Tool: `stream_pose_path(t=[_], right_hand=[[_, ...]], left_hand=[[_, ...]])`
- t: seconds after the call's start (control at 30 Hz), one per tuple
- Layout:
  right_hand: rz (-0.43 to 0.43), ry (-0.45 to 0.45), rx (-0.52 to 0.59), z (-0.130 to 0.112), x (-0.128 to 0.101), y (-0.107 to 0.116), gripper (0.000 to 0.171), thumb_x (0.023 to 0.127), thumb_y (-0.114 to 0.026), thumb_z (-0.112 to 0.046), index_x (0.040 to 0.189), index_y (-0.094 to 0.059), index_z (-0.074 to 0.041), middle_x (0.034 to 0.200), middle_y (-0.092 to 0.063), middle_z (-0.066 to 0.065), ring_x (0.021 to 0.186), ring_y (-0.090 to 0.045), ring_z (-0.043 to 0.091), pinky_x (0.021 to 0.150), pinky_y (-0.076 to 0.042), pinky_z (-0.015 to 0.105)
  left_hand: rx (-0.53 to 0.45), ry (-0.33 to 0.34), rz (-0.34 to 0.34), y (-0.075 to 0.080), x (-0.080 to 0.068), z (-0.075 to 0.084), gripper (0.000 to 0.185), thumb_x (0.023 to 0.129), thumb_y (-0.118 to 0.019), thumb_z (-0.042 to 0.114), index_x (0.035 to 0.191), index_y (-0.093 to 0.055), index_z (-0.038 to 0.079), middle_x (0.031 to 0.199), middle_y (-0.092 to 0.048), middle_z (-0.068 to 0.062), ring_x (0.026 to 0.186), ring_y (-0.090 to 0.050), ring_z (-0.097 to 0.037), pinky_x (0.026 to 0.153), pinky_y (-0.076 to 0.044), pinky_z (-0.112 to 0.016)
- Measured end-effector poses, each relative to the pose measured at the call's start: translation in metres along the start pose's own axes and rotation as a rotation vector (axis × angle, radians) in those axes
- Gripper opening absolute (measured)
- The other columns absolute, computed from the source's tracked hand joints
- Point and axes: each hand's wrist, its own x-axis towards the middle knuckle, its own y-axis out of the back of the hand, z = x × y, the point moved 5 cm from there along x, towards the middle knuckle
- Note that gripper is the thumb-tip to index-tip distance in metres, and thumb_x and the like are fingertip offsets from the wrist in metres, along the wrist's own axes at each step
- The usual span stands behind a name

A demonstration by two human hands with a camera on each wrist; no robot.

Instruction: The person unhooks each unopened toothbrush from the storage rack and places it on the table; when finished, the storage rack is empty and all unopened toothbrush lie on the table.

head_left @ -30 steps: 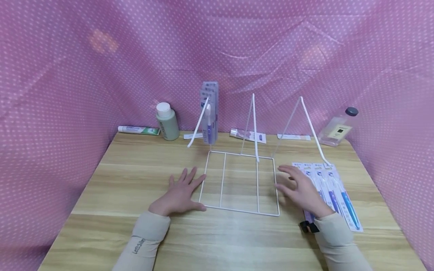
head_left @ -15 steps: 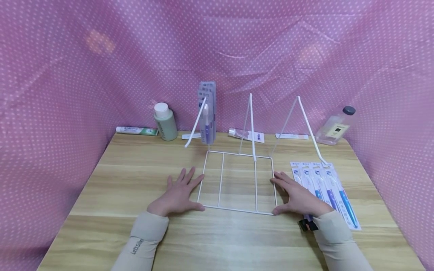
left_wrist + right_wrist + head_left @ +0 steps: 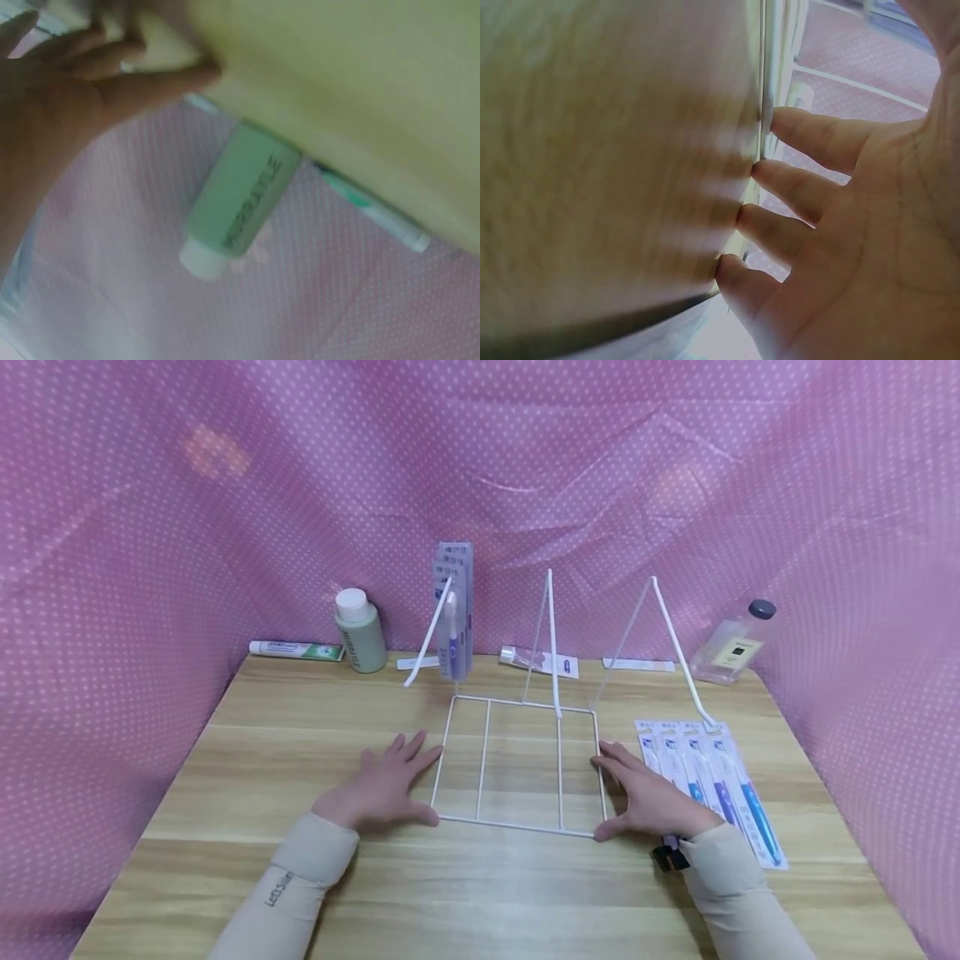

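Note:
A white wire display rack (image 3: pixel 517 825) stands on the wooden table, with three sloping prongs rising above its base. Several packaged toothbrushes (image 3: pixel 453 643) hang one behind another on its left prong; the middle and right prongs carry none. My left hand (image 3: pixel 378 789) lies with fingers spread at the left side of the base, fingertips and thumb at the wire. At the opposite side, my right hand (image 3: pixel 652 797) touches the base with extended fingers, its thumb at the front right corner. Beside and partly under the right wrist lies a row of packaged toothbrushes (image 3: pixel 757 810).
Along the back edge are a toothpaste tube (image 3: pixel 296 650), a green bottle with a white cap (image 3: pixel 362 639), another tube (image 3: pixel 540 660), flat white strips (image 3: pixel 637 665) and a clear dark-capped bottle (image 3: pixel 731 647). Pink dotted cloth (image 3: pixel 480 468) surrounds the table.
My right hand has come down and inward onto the right side of the rack's base, its thumb now at the front corner. My left hand has stayed nearly in place; the view has shifted slightly.

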Motion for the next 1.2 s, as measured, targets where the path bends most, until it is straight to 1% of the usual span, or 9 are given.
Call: stream_pose_path(t=[0.13, 0.23, 0.33, 0.47, 0.57, 0.67, 0.83, 1.0, 1.2], right_hand=[[-0.011, -0.007, 0.005, -0.002, 0.000, 0.001, 0.117, 0.067, -0.095, -0.059, 0.158, -0.046, -0.002, 0.174, -0.025, 0.022, 0.159, -0.020, 0.051, 0.123, -0.029, 0.070], [-0.016, -0.007, 0.001, -0.004, 0.000, 0.002, 0.117, 0.068, -0.095, -0.060, 0.158, -0.046, -0.003, 0.174, -0.025, 0.022, 0.160, -0.020, 0.051, 0.123, -0.029, 0.069], [-0.022, -0.007, -0.006, -0.005, 0.000, 0.003, 0.117, 0.068, -0.095, -0.060, 0.158, -0.046, -0.004, 0.175, -0.024, 0.021, 0.160, -0.020, 0.049, 0.124, -0.029, 0.069], [-0.019, -0.004, -0.012, -0.004, 0.002, 0.004, 0.117, 0.068, -0.095, -0.059, 0.158, -0.046, -0.003, 0.175, -0.024, 0.021, 0.160, -0.021, 0.049, 0.124, -0.029, 0.068], [-0.020, -0.012, -0.004, -0.002, 0.001, 0.003, 0.117, 0.068, -0.095, -0.059, 0.159, -0.045, -0.004, 0.175, -0.023, 0.020, 0.160, -0.020, 0.049, 0.124, -0.029, 0.069], [-0.026, -0.024, 0.008, 0.000, 0.000, 0.000, 0.118, 0.068, -0.094, -0.061, 0.160, -0.045, -0.006, 0.176, -0.021, 0.019, 0.161, -0.019, 0.048, 0.124, -0.028, 0.069], [-0.009, -0.020, 0.006, 0.000, -0.002, 0.000, 0.117, 0.068, -0.095, -0.060, 0.159, -0.046, -0.006, 0.176, -0.023, 0.019, 0.160, -0.020, 0.049, 0.123, -0.030, 0.069], [-0.005, -0.022, 0.012, 0.001, -0.002, 0.000, 0.117, 0.068, -0.095, -0.060, 0.160, -0.045, -0.007, 0.176, -0.022, 0.018, 0.161, -0.020, 0.047, 0.124, -0.029, 0.069], [-0.009, -0.010, 0.019, 0.003, -0.002, -0.002, 0.117, 0.068, -0.095, -0.060, 0.160, -0.045, -0.006, 0.176, -0.022, 0.018, 0.161, -0.019, 0.048, 0.124, -0.028, 0.069]], left_hand=[[-0.109, -0.004, 0.146, 0.041, 0.005, -0.007, 0.084, 0.097, -0.074, 0.050, 0.165, -0.039, 0.014, 0.165, -0.046, -0.016, 0.145, -0.053, -0.041, 0.119, -0.038, -0.068], [-0.148, 0.048, 0.380, 0.079, 0.005, -0.018, 0.058, 0.105, -0.065, 0.043, 0.154, -0.056, 0.012, 0.143, -0.069, -0.013, 0.119, -0.072, -0.034, 0.105, -0.055, -0.055], [-0.209, 0.118, 0.661, 0.116, -0.002, -0.025, 0.042, 0.111, -0.054, 0.037, 0.137, -0.069, 0.009, 0.114, -0.079, -0.015, 0.093, -0.074, -0.029, 0.079, -0.058, -0.041], [-0.517, 0.081, 0.994, 0.159, -0.011, -0.019, 0.036, 0.113, -0.052, 0.030, 0.124, -0.075, 0.004, 0.103, -0.079, -0.015, 0.080, -0.070, -0.018, 0.068, -0.056, -0.021], [-0.752, -0.032, 1.132, 0.184, -0.009, -0.006, 0.034, 0.111, -0.056, 0.027, 0.122, -0.075, 0.002, 0.110, -0.078, -0.010, 0.087, -0.072, -0.012, 0.077, -0.059, -0.019], [-0.898, -0.099, 1.138, 0.200, -0.001, 0.009, 0.028, 0.109, -0.061, 0.023, 0.123, -0.074, 0.003, 0.112, -0.076, -0.007, 0.096, -0.072, -0.014, 0.087, -0.060, -0.024], [-1.152, -0.143, 0.964, 0.204, 0.027, 0.032, 0.023, 0.104, -0.069, 0.016, 0.125, -0.073, 0.008, 0.120, -0.075, -0.007, 0.108, -0.069, -0.017, 0.095, -0.057, -0.024], [-1.450, -0.295, 0.847, 0.199, 0.056, 0.051, 0.022, 0.102, -0.068, 0.009, 0.124, -0.071, 0.005, 0.115, -0.072, -0.007, 0.106, -0.068, -0.018, 0.096, -0.058, -0.026], [-1.473, -0.353, 0.849, 0.193, 0.066, 0.066, 0.014, 0.100, -0.070, 0.004, 0.112, -0.075, 0.007, 0.104, -0.071, -0.002, 0.094, -0.068, -0.013, 0.086, -0.058, -0.021]])
